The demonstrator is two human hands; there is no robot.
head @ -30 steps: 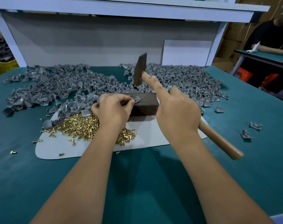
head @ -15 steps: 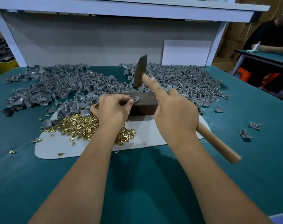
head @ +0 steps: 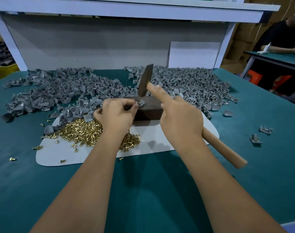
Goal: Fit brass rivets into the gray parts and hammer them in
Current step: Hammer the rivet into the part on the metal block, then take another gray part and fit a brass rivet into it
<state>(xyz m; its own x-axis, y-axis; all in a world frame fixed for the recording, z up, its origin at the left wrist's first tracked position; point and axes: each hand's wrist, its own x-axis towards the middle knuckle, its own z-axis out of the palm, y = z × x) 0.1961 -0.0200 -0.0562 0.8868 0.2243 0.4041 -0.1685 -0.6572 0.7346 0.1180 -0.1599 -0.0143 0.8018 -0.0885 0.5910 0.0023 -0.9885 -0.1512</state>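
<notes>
The left hand pinches a gray part on the dark block, its fingers hiding most of it. The right hand grips the hammer, forefinger along the handle, head raised. Loose brass rivets lie heaped on the worktop.

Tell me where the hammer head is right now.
In the head view the hammer head hangs raised just above the far edge of the dark block, centre of the table, over the gray part the left hand pinches; the right hand grips the handle.
</notes>
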